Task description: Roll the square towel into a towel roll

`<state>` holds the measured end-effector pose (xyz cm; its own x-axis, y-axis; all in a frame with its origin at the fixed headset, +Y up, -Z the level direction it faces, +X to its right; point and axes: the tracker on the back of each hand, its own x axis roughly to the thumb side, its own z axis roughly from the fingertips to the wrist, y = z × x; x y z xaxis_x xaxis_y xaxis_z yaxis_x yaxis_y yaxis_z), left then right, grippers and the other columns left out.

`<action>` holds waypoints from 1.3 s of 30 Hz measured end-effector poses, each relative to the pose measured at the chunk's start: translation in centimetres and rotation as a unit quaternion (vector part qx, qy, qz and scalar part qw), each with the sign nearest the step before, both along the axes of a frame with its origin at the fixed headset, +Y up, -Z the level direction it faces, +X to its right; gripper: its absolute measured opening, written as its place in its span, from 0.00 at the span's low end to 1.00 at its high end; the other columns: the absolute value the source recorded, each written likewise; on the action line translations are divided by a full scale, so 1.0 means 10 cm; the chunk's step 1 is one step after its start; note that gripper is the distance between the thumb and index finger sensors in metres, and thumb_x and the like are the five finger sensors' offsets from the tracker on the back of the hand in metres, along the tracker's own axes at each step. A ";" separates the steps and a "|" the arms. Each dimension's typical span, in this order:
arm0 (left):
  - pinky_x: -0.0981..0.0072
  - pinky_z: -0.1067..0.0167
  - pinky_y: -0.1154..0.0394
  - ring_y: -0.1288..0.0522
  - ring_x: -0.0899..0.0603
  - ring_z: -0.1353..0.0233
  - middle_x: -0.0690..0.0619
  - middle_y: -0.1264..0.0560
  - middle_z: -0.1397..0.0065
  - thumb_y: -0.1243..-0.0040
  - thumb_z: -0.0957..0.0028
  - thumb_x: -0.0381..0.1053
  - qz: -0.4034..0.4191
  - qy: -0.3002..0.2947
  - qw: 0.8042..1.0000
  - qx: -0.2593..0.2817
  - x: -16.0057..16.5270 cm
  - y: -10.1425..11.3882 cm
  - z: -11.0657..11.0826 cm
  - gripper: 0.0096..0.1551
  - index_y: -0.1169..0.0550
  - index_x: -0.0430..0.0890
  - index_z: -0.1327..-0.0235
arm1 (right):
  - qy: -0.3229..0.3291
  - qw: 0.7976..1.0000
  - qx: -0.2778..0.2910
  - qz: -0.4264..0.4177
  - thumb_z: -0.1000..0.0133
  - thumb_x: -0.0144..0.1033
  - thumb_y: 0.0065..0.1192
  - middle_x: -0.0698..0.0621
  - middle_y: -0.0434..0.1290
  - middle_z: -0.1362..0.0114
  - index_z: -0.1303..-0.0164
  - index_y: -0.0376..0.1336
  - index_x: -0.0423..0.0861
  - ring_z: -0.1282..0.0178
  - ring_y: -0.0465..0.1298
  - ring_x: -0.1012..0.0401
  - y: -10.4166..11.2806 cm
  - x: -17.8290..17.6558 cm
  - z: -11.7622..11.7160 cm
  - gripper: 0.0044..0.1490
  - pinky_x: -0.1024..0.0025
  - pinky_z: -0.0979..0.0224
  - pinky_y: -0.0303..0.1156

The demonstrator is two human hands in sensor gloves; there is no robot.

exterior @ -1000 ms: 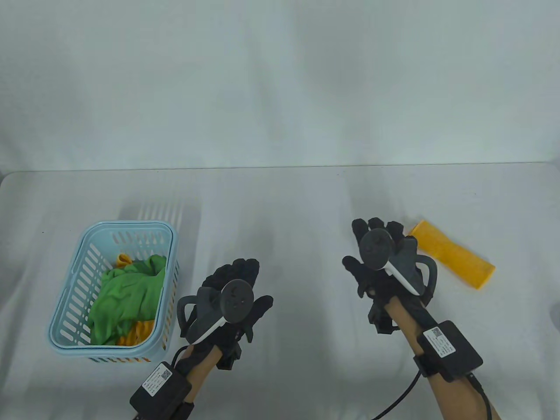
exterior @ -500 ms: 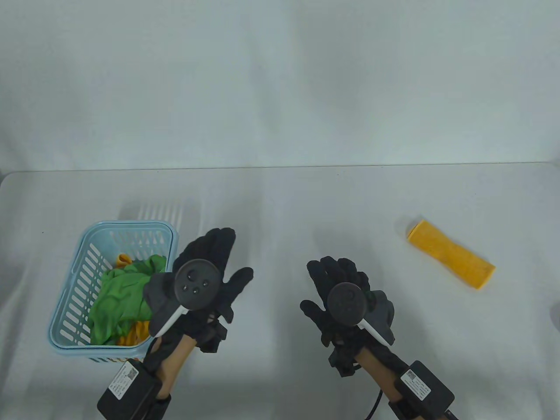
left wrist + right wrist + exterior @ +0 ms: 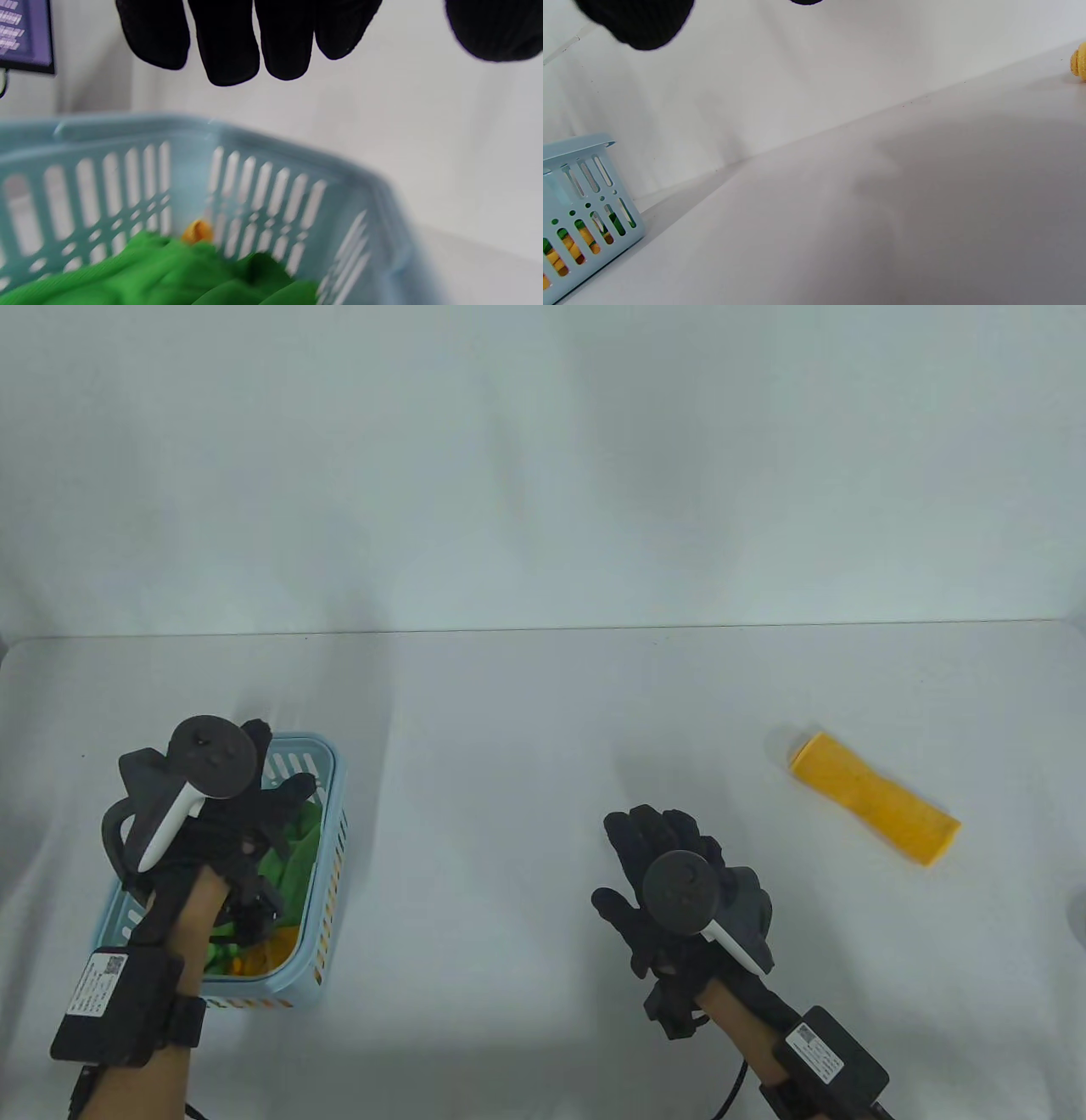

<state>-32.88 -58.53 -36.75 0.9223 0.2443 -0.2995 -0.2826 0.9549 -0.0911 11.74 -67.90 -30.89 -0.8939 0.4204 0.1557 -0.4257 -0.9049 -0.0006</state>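
Left hand [image 3: 233,814] hovers over blue basket [image 3: 327,848], fingers [image 3: 229,42] loose, grip empty, above green towel [image 3: 161,275]. Right hand [image 3: 670,874] relaxed, empty, mid-worktop [image 3: 509,712]. Yellow towel roll [image 3: 874,797] far right.

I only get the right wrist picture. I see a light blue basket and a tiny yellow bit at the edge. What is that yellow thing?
Observer: It is a yellow rolled towel lying on the white table, apart from both hands.
Child: Where is the other hand?
Observer: The left hand is over the light blue plastic basket, fingers straight, holding nothing.
Child: What is in the basket?
Observer: A crumpled green cloth on top, with an orange piece poking out behind it.
Child: Is my hand holding anything?
Observer: No, the right hand is above bare table, fingers relaxed.
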 end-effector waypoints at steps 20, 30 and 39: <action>0.36 0.28 0.35 0.33 0.31 0.20 0.45 0.45 0.15 0.38 0.72 0.72 -0.204 -0.042 0.940 -0.271 0.01 -1.17 -0.36 0.63 0.47 0.53 0.21 | -0.013 1.000 -0.025 -0.005 0.58 0.61 0.57 0.60 0.44 0.16 0.28 0.40 0.67 0.13 0.46 0.49 -0.05 0.07 -0.06 0.51 0.37 0.19 0.45; 0.42 0.32 0.28 0.25 0.37 0.29 0.44 0.42 0.17 0.34 0.64 0.61 -0.209 -0.041 0.941 -0.263 0.00 -1.28 -0.42 0.57 0.45 0.50 0.22 | -0.018 0.999 -0.029 -0.006 0.58 0.61 0.57 0.60 0.45 0.16 0.28 0.40 0.66 0.14 0.47 0.49 -0.08 0.08 -0.09 0.50 0.37 0.19 0.46; 0.48 0.38 0.23 0.17 0.45 0.42 0.49 0.29 0.28 0.33 0.60 0.52 -0.223 -0.016 0.952 -0.209 -0.02 -1.18 -0.44 0.44 0.35 0.50 0.26 | -0.024 0.999 -0.032 -0.012 0.58 0.60 0.57 0.59 0.46 0.16 0.28 0.41 0.66 0.14 0.48 0.49 -0.09 0.10 -0.11 0.49 0.38 0.19 0.47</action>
